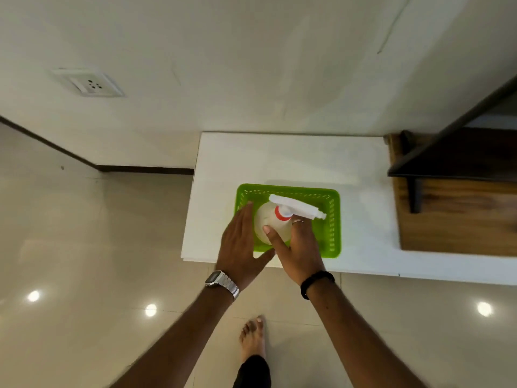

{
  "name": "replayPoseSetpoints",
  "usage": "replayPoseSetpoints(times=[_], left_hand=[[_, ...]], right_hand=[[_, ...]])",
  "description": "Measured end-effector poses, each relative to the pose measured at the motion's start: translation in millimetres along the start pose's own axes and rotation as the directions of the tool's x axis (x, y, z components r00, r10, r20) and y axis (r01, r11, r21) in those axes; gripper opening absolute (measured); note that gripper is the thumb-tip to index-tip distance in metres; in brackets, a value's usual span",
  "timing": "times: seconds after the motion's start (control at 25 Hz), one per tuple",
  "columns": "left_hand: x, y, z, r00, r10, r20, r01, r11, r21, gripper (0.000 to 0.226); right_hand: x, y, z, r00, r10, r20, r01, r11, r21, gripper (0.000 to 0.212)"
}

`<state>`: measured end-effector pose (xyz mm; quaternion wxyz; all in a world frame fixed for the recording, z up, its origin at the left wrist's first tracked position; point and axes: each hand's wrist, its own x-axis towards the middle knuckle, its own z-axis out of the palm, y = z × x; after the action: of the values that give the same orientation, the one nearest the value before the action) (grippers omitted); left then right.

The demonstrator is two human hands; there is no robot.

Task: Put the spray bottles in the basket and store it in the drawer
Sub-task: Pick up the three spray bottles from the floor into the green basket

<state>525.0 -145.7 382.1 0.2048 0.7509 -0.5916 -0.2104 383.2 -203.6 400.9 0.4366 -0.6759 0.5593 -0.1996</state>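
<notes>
A lime-green plastic basket [333, 219] sits on the white cabinet top [293, 161]. A white spray bottle [265, 219] with a red collar and white trigger head stands upright inside it. My right hand [299, 247] grips the bottle's body from the near side, thumb across its front. My left hand [237, 245] is flat with fingers apart, resting against the basket's left rim beside the bottle. Only one bottle is in sight. No drawer shows.
A dark wooden piece of furniture [453, 214] stands right of the cabinet top, under a dark sloping beam [447, 144]. A wall socket [89, 84] is at the upper left. Glossy tiled floor [98, 247] lies to the left and below, with my bare foot [253, 340] on it.
</notes>
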Motion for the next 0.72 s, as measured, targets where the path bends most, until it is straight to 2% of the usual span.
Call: replayPoseSetpoints(times=[0.16, 0.32, 0.72], left_hand=[[5.3, -54.2, -0.8, 0.995, -0.048, 0.087, 0.041, 0.995, 0.086, 0.117], [-1.2, -75.4, 6.9, 0.990, -0.082, 0.117, 0.076, 0.996, 0.050, 0.111], [-10.9, -78.5, 18.5, 0.987, -0.096, 0.125, 0.095, 0.995, 0.013, 0.101]], right_hand=[[23.5, 8.8, 41.6, 0.993, 0.021, 0.120, 0.003, 0.981, -0.194, 0.061], [29.1, 17.7, 64.9, 0.980, 0.020, 0.196, 0.034, 0.963, -0.268, 0.077], [20.5, 30.2, 77.2, 0.986, 0.010, 0.163, 0.073, 0.868, -0.492, 0.086]])
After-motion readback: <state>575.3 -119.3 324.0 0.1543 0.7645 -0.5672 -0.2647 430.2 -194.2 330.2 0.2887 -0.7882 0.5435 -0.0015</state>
